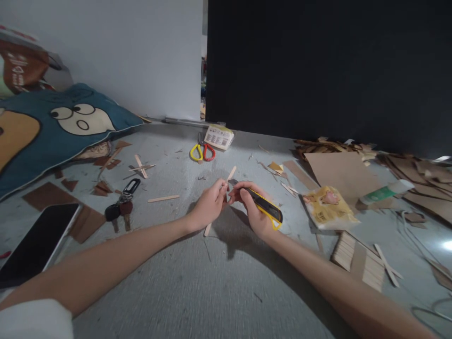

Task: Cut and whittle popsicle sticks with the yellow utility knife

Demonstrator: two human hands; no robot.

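Note:
My left hand [209,205] is closed around a thin wooden craft stick [231,173], which pokes out above my fingers and below my palm. Just to its right, my right hand [254,207] grips a yellow and black utility knife [265,206], its tip pointing left and meeting the stick. Both hands hover low over the grey floor [197,282] at the middle of the view.
Red and yellow scissors [202,151] and a small packet [219,136] lie beyond. Keys [122,205], a phone [37,242] and a blue cushion [52,127] are on the left. A yellow packet [328,207], glue tube [383,193], stick panel [360,261] and cardboard scraps [416,176] sit on the right.

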